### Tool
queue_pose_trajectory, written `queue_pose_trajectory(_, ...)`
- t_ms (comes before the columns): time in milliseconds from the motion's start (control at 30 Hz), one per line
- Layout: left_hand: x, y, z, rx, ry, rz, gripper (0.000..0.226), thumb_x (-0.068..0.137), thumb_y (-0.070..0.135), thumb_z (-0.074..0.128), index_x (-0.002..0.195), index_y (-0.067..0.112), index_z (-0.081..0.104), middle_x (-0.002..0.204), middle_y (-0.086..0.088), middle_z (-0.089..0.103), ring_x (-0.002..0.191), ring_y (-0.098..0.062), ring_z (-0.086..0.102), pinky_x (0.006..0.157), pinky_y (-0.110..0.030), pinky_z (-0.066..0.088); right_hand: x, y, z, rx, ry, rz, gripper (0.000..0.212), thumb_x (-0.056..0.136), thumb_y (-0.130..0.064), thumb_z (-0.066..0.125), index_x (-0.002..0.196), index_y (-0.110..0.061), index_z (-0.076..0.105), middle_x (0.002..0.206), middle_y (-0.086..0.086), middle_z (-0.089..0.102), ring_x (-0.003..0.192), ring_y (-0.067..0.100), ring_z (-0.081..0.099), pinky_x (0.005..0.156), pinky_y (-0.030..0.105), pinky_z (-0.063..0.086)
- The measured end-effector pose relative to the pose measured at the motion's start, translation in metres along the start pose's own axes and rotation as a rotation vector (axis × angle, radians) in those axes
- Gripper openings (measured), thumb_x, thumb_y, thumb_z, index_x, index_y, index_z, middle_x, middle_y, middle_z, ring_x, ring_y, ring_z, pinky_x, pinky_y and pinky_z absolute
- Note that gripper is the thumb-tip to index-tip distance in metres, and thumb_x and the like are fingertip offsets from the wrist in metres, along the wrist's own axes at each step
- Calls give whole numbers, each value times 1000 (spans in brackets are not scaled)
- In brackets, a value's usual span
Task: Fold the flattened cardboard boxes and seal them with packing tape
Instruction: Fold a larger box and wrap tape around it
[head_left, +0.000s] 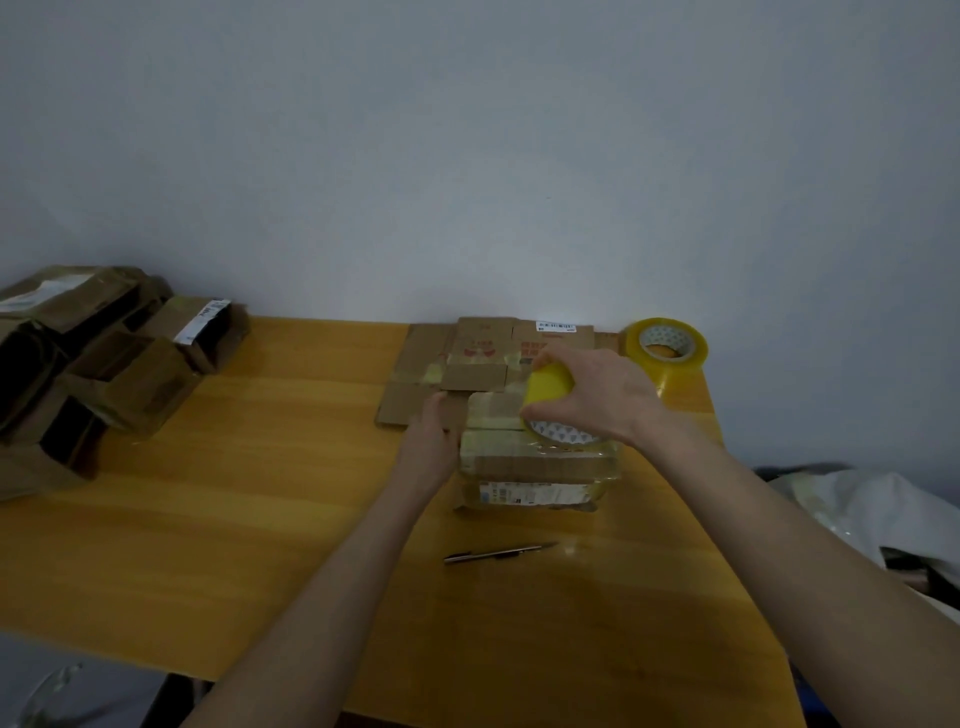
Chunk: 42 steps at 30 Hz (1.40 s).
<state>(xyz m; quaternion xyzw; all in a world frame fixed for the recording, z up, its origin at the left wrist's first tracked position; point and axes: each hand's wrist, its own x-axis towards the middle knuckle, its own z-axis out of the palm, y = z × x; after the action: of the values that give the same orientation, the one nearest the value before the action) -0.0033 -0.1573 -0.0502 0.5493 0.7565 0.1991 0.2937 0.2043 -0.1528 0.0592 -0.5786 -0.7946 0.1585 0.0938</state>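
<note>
Seen from the head camera: box (535, 457) standing folded near the middle of the table (208, 519), just in front of a stack of flat boxes (467, 358) against the wall. Right hand (597, 395) curled round a yellow tape roll (550, 400), fingers closed on its rim, roll tilted onto the top of the box. Left hand (431, 431) laid flat against the box's left side, fingers mostly straight, gripping nothing. Spare roll (666, 347) on the far right, pen (498, 553) in front, finished boxes (104, 374) piled far left. Likely light and hollow, so prone to sliding or caving under a hard press; best steadied by the stiff side walls and corners. Tape thin and sticky, best held by the roll's core and rim
</note>
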Motion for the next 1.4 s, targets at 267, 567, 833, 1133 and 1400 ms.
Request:
queue_pose_trajectory(267, -49, 23, 11, 72, 45, 371, 69, 99, 33, 46, 152, 11, 9, 160, -7, 6, 146, -23, 10, 116, -32, 19, 6, 21, 4, 365, -11, 61, 79, 72, -31, 79, 141, -23, 40, 137, 5, 41, 125, 21, 42, 97, 34, 44)
queue_pose_trajectory(567, -42, 20, 15, -16, -21, 296, 101, 84, 42, 67, 152, 10, -1, 161, -7, 3, 146, -20, 9, 114, -34, 22, -16, 36, 34, 700, 14, 318, 46, 91, -22, 64, 133, -15, 45, 124, 4, 56, 103, 18, 57, 80, 31, 52)
queue_pose_trajectory(833, -22, 0, -15, 295, -48, 347, 119, 71, 56, 73, 152, 6, 1, 160, -9, -11, 148, -24, -1, 118, -39, 18, 1, 5, 48, 478, -53, 307, 45, 86, -27, 67, 122, -15, 43, 107, 5, 57, 93, 20, 55, 82, 39, 53)
queue_pose_trajectory(1133, -16, -10, -14, 671, 7, 604, 87, 91, 60, 41, 153, 14, 0, 160, 0, -6, 148, -16, -5, 121, -33, 6, 4, 5, 30, 482, 43, 6, 67, 77, -11, 72, 136, -21, 42, 118, -3, 50, 112, 21, 52, 89, 32, 49)
queue_pose_trajectory(1400, -15, -9, -16, 684, -2, 594, 84, 93, 54, 42, 152, 17, -4, 160, 2, -7, 147, -13, -6, 118, -28, -1, -7, 38, 1, 441, 22, 34, 61, 77, -18, 69, 129, -45, 52, 127, -8, 56, 98, 16, 61, 83, 42, 56)
